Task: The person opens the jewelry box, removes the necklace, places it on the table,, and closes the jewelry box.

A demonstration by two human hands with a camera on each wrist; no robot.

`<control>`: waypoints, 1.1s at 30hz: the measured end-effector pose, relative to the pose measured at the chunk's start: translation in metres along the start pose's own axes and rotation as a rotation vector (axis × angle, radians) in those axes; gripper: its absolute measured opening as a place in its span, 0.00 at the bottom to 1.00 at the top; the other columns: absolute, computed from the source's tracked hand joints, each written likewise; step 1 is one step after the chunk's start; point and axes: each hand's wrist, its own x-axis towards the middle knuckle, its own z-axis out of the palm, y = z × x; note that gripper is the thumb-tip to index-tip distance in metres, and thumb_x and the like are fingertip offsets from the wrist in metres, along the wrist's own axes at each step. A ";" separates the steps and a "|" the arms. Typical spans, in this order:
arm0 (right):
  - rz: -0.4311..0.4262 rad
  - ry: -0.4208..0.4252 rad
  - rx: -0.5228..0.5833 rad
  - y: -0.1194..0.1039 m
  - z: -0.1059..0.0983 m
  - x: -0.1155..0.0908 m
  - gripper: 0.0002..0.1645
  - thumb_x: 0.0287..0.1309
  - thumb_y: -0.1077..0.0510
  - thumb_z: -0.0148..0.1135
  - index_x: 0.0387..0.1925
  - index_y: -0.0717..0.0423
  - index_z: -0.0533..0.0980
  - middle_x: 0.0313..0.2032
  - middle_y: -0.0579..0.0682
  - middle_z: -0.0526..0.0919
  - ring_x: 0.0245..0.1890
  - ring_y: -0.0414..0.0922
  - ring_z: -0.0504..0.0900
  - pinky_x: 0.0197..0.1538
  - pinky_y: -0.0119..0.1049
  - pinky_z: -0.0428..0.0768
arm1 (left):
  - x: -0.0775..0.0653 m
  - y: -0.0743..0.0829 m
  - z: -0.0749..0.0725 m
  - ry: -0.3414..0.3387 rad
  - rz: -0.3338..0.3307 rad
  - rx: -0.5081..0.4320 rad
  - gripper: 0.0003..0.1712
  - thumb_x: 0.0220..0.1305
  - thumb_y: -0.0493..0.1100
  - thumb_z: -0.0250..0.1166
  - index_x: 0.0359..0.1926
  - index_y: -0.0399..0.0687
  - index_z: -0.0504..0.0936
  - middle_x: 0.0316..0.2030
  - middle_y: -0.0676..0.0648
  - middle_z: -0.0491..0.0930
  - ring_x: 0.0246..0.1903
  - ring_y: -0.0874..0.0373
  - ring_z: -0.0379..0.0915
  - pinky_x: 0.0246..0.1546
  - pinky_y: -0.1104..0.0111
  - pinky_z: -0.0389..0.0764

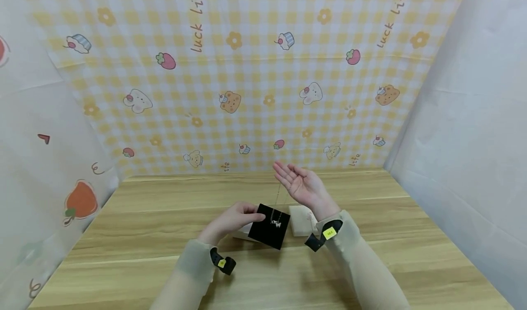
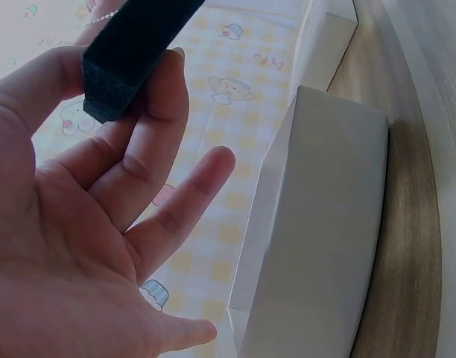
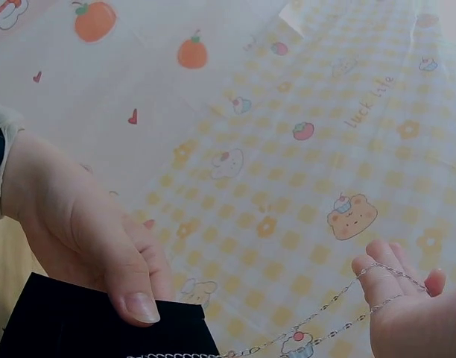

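Note:
My left hand (image 1: 232, 219) pinches a black square jewelry pad (image 1: 267, 235) by its left edge, thumb on its face. Seen from the left wrist, the pad (image 2: 131, 56) is thick and velvety, with fingers behind it. A fine silver necklace (image 1: 276, 223) hangs across the pad, its small pendant against the black face. From there its chain (image 3: 328, 300) runs up to my right hand (image 1: 303, 189) and loops over the fingers. That hand is raised, palm turned up, fingers extended. In the right wrist view the pad's lower part is cut off.
Below the pad stands an open white box (image 2: 325, 216), partly hidden by it in the head view. A second white box part (image 1: 299, 221) lies to its right, beside my right wrist. The wooden table (image 1: 164, 218) ends at a checkered cloth backdrop (image 1: 263, 81).

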 end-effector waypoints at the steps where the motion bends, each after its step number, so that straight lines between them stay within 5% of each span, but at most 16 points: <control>1: 0.001 -0.004 0.001 0.000 0.001 0.000 0.11 0.77 0.56 0.31 0.46 0.58 0.59 0.55 0.63 0.77 0.60 0.54 0.73 0.64 0.44 0.66 | 0.000 0.000 0.000 -0.001 0.000 -0.001 0.16 0.67 0.47 0.61 0.26 0.41 0.78 0.21 0.51 0.74 0.24 0.55 0.63 0.33 0.64 0.66; 8: 0.009 -0.033 0.014 0.000 0.005 0.001 0.13 0.77 0.56 0.30 0.46 0.59 0.61 0.52 0.64 0.79 0.60 0.54 0.74 0.64 0.44 0.66 | 0.000 0.002 -0.001 -0.013 -0.013 -0.018 0.16 0.68 0.48 0.60 0.27 0.42 0.79 0.22 0.52 0.76 0.27 0.54 0.64 0.35 0.63 0.67; 18: -0.004 -0.036 0.007 -0.002 0.010 0.001 0.13 0.77 0.57 0.33 0.43 0.61 0.63 0.52 0.64 0.79 0.58 0.55 0.75 0.64 0.44 0.66 | 0.000 0.000 -0.001 -0.009 -0.017 -0.014 0.22 0.67 0.49 0.61 0.23 0.38 0.69 0.16 0.54 0.62 0.18 0.60 0.54 0.22 0.68 0.59; 33: -0.025 -0.047 0.005 -0.006 0.016 0.001 0.12 0.77 0.57 0.33 0.42 0.61 0.62 0.51 0.64 0.79 0.55 0.56 0.78 0.64 0.45 0.67 | 0.000 -0.001 -0.001 -0.010 -0.003 -0.008 0.23 0.68 0.48 0.61 0.23 0.33 0.69 0.16 0.54 0.62 0.17 0.61 0.53 0.22 0.69 0.58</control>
